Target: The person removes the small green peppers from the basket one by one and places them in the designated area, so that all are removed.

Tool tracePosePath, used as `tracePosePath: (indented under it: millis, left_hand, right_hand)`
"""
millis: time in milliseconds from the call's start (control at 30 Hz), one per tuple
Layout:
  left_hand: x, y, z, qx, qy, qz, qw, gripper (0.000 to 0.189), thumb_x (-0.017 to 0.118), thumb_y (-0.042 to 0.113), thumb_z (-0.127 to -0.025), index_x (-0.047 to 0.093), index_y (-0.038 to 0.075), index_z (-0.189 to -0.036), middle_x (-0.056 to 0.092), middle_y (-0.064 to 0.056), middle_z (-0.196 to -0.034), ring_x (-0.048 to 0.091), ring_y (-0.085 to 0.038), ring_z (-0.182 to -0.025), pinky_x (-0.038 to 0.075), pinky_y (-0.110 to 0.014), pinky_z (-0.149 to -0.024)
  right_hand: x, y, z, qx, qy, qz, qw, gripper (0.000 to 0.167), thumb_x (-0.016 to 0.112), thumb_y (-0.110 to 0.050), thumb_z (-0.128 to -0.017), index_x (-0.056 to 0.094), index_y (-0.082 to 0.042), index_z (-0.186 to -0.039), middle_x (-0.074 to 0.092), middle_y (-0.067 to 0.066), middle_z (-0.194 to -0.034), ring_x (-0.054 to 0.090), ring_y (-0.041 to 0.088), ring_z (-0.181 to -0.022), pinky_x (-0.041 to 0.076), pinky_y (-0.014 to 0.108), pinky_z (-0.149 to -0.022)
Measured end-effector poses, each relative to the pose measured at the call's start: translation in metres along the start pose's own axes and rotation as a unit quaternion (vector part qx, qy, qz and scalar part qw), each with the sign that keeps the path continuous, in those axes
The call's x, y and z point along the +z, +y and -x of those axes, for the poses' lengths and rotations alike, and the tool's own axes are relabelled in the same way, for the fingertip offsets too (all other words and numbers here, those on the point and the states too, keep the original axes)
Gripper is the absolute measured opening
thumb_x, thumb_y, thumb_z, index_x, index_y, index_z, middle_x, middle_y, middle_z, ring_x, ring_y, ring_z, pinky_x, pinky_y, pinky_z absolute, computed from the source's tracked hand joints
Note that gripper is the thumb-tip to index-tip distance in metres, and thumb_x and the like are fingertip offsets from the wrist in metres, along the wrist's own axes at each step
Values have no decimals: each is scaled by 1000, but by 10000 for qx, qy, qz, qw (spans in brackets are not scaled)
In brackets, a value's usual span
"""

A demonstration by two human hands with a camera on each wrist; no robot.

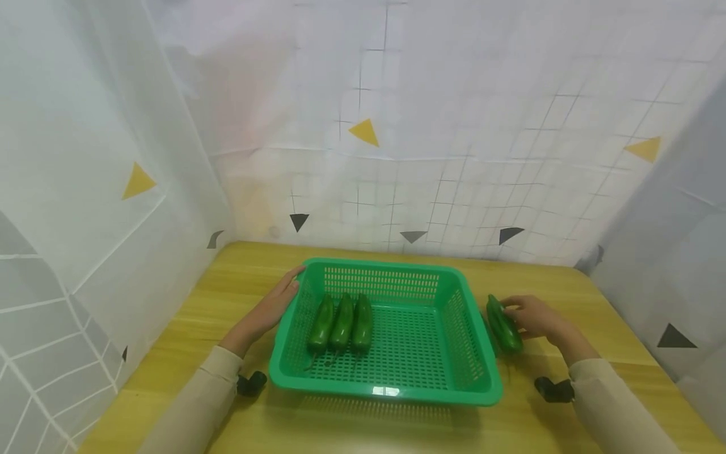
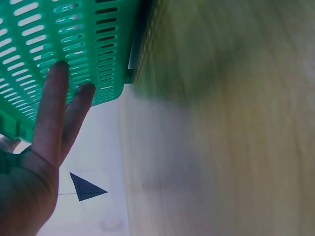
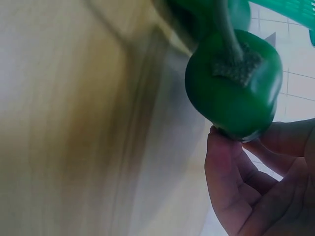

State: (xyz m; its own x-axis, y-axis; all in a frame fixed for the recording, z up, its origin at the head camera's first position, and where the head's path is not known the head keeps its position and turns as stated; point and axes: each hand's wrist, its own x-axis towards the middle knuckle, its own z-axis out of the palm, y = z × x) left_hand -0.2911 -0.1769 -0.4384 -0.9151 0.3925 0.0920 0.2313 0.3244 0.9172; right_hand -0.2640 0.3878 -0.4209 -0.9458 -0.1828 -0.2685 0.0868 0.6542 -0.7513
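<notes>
Three long green peppers [image 1: 341,325] lie side by side in the left half of a green plastic basket [image 1: 386,392], stems toward the near side. My left hand [image 1: 269,309] is at the basket's left side; in the left wrist view, straight spread fingers [image 2: 51,105] touch its slotted outer wall. Beyond the right rim, my right hand [image 1: 533,315] pinches a green pepper [image 1: 503,325] between thumb and fingers. The right wrist view shows this pepper's stem end toward the camera, fingertips at its side. Behind it is another green pepper [image 3: 189,14], partly hidden, close to the basket.
The basket stands on a yellowish wooden table [image 1: 227,277]. White sheeting [image 1: 454,94] with lines and triangles encloses the table at the back and both sides. A small black device [image 1: 554,389] is at the right wrist, and another black device [image 1: 251,383] at the left.
</notes>
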Motion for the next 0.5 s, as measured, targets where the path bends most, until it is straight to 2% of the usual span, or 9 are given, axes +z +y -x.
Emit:
tracePosePath:
  millis: [267, 500]
  left_hand:
    - [0, 4, 1, 53, 29, -1, 10000, 54, 28, 42, -113, 18, 26, -163, 13, -7, -168, 11, -34, -153, 14, -63, -118]
    - [1, 2, 1, 49, 33, -37, 10000, 55, 27, 43, -113, 18, 25, -164, 13, -6, -168, 9, -34, -153, 11, -64, -117]
  right_hand:
    - [6, 5, -1, 41, 111, 301, 9995, 41, 44, -8, -107, 44, 20, -137, 54, 43, -126, 68, 35, -97, 60, 45, -76]
    - [11, 10, -3, 82, 165, 224, 9996, 42, 45, -9, -107, 45, 19, -138, 57, 39, -123, 68, 32, -96, 60, 45, -75]
